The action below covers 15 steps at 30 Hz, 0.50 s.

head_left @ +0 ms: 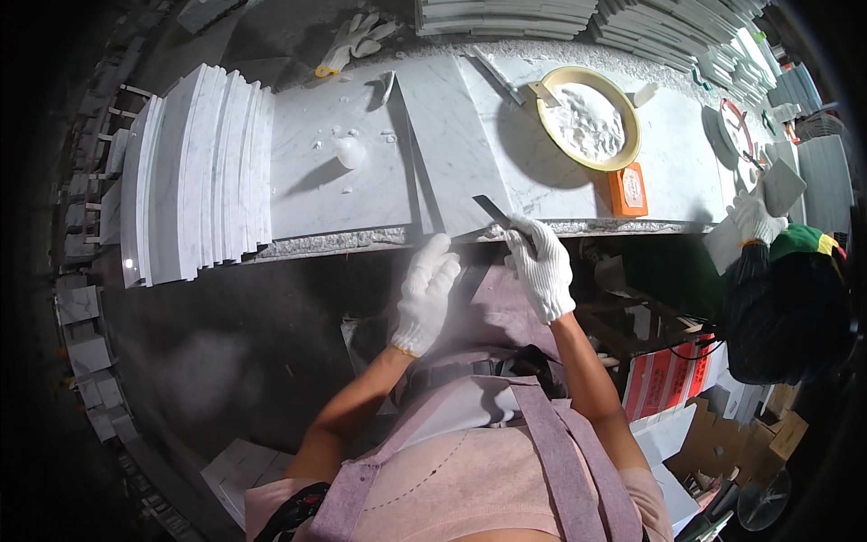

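Observation:
My right hand (545, 271), in a white knit glove, is closed round a putty knife (490, 210). Its dark flat blade points up and left over the near edge of a marble tile (449, 135). That long, pale grey tile lies across the bench, with a dark shadow along its left side. My left hand (426, 296), gloved too, is just off the tile's near left corner. Its fingers are loosely bent and apart, with nothing visible in them; whether a fingertip touches the tile I cannot tell.
A yellow bowl of white powder (587, 126) and an orange box (629, 190) stand right of the tile. Left are a small white cup (349, 154) and upright stacked slabs (203, 172). A spare glove (354, 45) lies behind. A co-worker's gloved hand (757, 219) holds a tile at right.

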{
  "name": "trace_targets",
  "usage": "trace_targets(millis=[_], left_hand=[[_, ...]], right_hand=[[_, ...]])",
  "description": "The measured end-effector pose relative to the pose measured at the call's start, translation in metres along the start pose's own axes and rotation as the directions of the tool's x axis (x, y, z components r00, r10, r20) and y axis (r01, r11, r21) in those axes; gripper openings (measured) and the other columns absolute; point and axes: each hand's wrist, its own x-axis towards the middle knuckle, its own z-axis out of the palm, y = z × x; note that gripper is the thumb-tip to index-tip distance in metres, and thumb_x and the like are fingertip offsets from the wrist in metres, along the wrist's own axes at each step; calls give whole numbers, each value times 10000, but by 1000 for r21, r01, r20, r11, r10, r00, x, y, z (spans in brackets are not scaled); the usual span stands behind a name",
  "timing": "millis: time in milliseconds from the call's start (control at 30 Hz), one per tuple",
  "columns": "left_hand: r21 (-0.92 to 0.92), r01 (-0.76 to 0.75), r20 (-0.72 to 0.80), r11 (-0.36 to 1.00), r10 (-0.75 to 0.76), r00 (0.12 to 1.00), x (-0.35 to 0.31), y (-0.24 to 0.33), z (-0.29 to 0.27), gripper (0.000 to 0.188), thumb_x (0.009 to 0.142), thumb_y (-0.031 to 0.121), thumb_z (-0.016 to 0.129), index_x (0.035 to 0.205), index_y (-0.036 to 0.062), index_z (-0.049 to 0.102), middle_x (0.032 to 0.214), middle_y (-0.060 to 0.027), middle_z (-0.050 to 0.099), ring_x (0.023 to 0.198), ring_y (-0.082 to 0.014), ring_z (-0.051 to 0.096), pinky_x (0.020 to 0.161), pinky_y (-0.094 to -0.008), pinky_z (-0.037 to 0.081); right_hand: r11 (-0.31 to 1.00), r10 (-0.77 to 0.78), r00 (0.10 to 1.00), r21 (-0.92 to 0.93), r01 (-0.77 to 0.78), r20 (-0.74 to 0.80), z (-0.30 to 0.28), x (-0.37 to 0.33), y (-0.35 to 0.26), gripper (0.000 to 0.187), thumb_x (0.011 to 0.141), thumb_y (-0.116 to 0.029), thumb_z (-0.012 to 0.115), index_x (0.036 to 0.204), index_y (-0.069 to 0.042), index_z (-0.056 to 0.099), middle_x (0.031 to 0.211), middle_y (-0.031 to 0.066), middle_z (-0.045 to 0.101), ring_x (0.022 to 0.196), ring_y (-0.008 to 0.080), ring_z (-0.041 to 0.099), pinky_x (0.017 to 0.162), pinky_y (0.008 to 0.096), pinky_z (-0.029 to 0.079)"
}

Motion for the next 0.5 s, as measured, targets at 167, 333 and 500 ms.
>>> trace_targets(millis=[167, 333, 500], left_hand=[[60, -63, 16, 996, 62, 998, 0, -6, -8, 493, 1037, 151, 638, 1484, -16, 514, 1436, -172, 605, 1279, -241, 622, 1080, -355, 506], [98, -63, 15, 993, 62, 998, -5, -13, -11, 480, 1024, 132, 650, 1468, -11, 540, 1426, -159, 622, 1270, -228, 624, 1086, -349, 495], [110, -34, 22, 993, 32, 999, -10, -17, -10, 465, 1015, 112, 656, 1456, -2, 562, 1417, -139, 637, 1243, -205, 629, 1083, -335, 484]], right_hand=[[934, -217, 973, -273, 230, 77, 13, 5, -4, 350, 1000, -61, 661, 1350, -50, 666, 931, 76, 709, 713, 149, 649, 622, 286, 535], [836, -342, 926, -398, 378, 160, 14, 4, -7, 323, 988, -48, 650, 1308, -54, 694, 877, 126, 676, 698, 204, 657, 643, 332, 532], [728, -445, 879, -503, 465, 168, 19, 4, -8, 340, 975, -51, 669, 1313, -73, 701, 918, 119, 697, 788, 215, 679, 735, 338, 553]])
